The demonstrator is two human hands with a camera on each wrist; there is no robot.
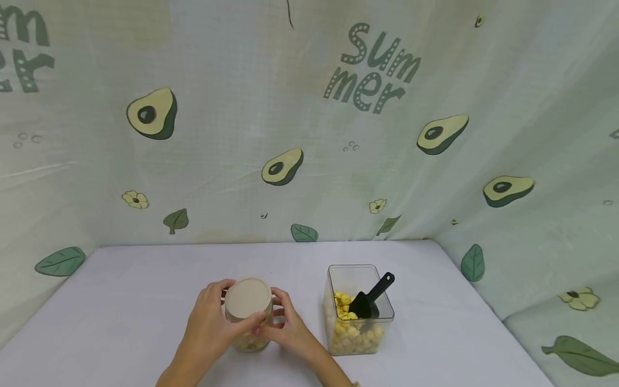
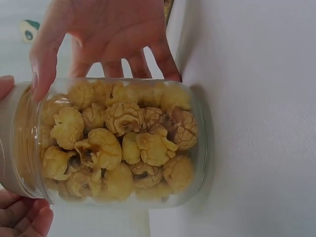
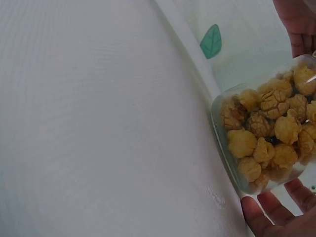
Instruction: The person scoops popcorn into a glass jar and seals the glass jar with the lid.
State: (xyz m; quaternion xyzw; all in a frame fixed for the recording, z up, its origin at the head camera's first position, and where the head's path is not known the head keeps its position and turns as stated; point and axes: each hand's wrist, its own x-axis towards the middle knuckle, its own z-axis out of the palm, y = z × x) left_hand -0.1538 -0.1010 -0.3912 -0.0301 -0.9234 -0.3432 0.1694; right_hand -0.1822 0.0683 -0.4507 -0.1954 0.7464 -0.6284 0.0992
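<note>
A clear jar [image 1: 250, 343] with a pale beige lid [image 1: 248, 299] stands upright on the table in the head view. Caramel-coloured popcorn [image 2: 118, 143] fills it, seen close up in the left wrist view. My left hand [image 1: 209, 317] grips the lid from the left, fingers around its side and thumb across the front. From the right, my right hand [image 1: 292, 329] holds the jar's body, its thumb near the neck. Right-hand fingers [image 3: 270, 206] lie along the glass low down in the right wrist view. The lid sits on the jar's mouth.
To the right of the jar stands a clear square tub [image 1: 331, 336] partly filled with yellow popcorn [image 1: 344, 306]. A black scoop [image 1: 369, 298] leans in it, handle above the rim. Behind the white table [image 1: 121, 322] hangs a cloth [image 1: 217, 107] printed with avocados.
</note>
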